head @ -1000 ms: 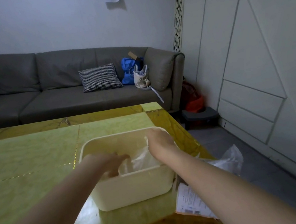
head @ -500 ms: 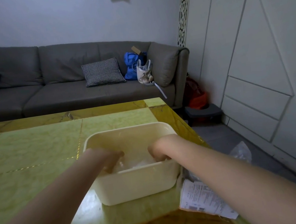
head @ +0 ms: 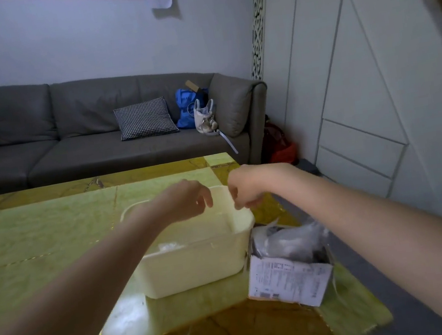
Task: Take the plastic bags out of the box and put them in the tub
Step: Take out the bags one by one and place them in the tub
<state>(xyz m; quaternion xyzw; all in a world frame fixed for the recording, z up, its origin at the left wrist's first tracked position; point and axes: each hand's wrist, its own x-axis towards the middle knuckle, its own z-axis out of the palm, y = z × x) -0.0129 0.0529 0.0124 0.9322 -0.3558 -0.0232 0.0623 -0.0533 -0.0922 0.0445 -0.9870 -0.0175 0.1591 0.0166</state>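
Note:
A cream plastic tub stands on the yellow-green table. Crumpled clear plastic bags lie inside it, mostly hidden by the near wall. Against the tub's right side sits an open cardboard box with a printed label, holding more clear plastic bags. My left hand hovers above the tub's far half with fingers hanging loosely curled and nothing in them. My right hand hovers over the tub's far right corner, fingers loosely curled, also holding nothing.
The box stands near the table's right edge, with grey floor beyond. A grey sofa with a checked cushion and bags runs behind the table. White panelled doors fill the right side.
Both hands have lifted out of the tub and now hang above its far rim. The plastic bags stay down in the tub. The camera has tilted, so the box shows more.

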